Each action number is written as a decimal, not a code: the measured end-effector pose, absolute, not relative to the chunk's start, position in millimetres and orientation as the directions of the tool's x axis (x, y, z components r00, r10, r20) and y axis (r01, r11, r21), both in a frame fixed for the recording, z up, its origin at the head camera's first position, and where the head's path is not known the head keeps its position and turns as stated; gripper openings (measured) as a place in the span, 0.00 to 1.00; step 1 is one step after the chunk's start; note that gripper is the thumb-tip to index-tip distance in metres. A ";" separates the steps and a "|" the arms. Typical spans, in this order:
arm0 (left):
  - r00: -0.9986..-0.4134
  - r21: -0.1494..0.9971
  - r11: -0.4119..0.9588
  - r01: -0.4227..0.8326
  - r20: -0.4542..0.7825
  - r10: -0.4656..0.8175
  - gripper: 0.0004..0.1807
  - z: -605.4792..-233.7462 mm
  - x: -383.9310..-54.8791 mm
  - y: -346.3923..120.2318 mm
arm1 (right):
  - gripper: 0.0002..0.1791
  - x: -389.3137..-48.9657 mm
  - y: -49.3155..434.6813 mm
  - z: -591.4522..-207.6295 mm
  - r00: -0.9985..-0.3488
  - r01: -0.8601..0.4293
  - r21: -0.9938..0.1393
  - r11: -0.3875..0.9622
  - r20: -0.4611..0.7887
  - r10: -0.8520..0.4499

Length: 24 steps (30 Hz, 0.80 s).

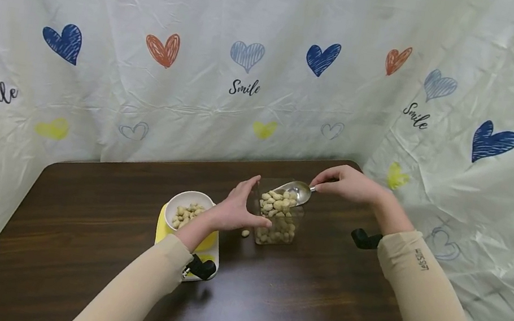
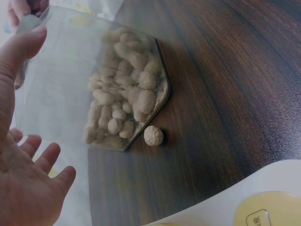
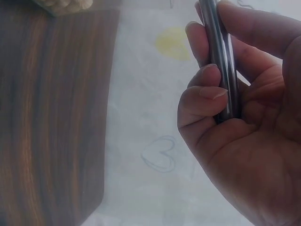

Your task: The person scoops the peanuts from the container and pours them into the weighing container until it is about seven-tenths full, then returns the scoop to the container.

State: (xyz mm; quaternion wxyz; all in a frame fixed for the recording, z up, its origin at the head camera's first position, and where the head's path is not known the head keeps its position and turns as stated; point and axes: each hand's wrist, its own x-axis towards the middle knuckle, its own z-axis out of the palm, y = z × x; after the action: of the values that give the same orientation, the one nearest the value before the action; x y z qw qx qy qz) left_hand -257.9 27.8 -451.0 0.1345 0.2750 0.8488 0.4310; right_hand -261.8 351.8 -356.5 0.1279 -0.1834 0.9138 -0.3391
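In the head view, a clear plastic container (image 1: 282,234) of unshelled peanuts (image 1: 275,204) stands on the table. My left hand (image 1: 235,211) spans its left side, fingers spread, with the thumb along the near wall. In the left wrist view, the thumb (image 2: 28,44) lies against the clear wall, while several fingers sit apart from it. My right hand (image 1: 353,184) grips the handle of a metal scoop (image 1: 302,192), whose bowl is at the container's mouth by the peanuts. The right wrist view shows fingers curled round the handle (image 3: 221,61); the bowl is out of frame.
Left of the container, a white bowl (image 1: 194,196) with peanuts sits on a yellow-and-white scale (image 1: 163,231), partly behind my left forearm. One loose peanut (image 1: 245,233) lies between them on the dark wooden table (image 1: 261,310). A heart-printed curtain (image 1: 183,113) hangs behind.
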 end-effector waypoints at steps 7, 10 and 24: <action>-0.813 0.803 0.475 0.359 0.019 0.581 0.68 -448.8 -259.4 26.6 | 0.12 -260.9 358.9 -354.9 -0.901 -0.247 -0.681 0.689 -0.100 -0.421; -0.814 0.797 0.481 0.365 0.022 0.581 0.68 -449.0 -259.7 26.3 | 0.12 -261.5 362.6 -358.0 -0.903 -0.233 -0.685 0.690 -0.111 -0.416; -0.794 0.811 0.458 0.364 0.013 0.608 0.70 -429.8 -250.7 3.4 | 0.14 -256.1 367.6 -364.7 -0.919 -0.224 -0.717 0.660 -0.071 -0.389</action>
State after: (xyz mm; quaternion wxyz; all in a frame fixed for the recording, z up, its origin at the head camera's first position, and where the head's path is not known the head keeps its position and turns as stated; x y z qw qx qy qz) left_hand -250.7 3.4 -429.8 0.1411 0.2886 0.8420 0.4334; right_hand -256.1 367.6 -364.7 0.1094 -0.1695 0.9045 -0.3757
